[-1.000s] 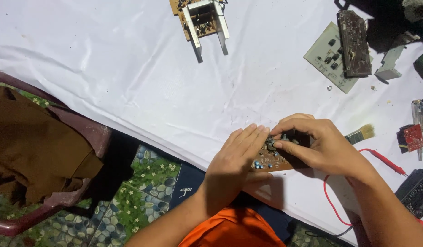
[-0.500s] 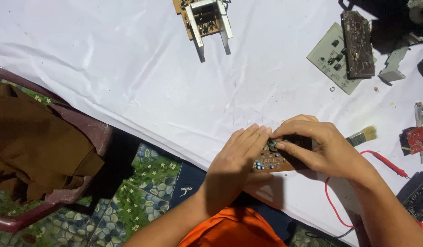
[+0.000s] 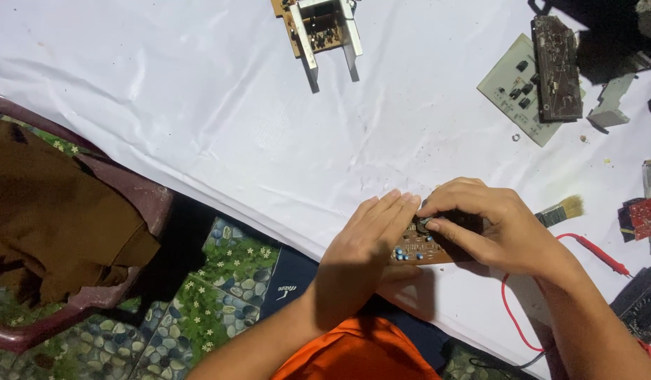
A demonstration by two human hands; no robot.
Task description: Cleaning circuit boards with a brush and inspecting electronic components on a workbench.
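Note:
A brown circuit board [image 3: 418, 248] with small blue parts lies at the near edge of the white-covered table [image 3: 198, 105]. My left hand [image 3: 367, 243] lies flat with straight fingers against the board's left end. My right hand [image 3: 491, 225] covers the board's right part, thumb and forefinger pinched on a small dark part on top of it. Most of the board is hidden under both hands.
A paintbrush [image 3: 561, 211] pokes out behind my right hand, next to a red probe lead [image 3: 596, 252]. Farther back lie a board with white brackets [image 3: 324, 28], a pale green board [image 3: 517, 88] and a dark module [image 3: 556, 67]. A maroon chair with brown cloth [image 3: 65, 225] stands left.
Both hands stay on the board. My left fingers have straightened a little, and the view has shifted slightly.

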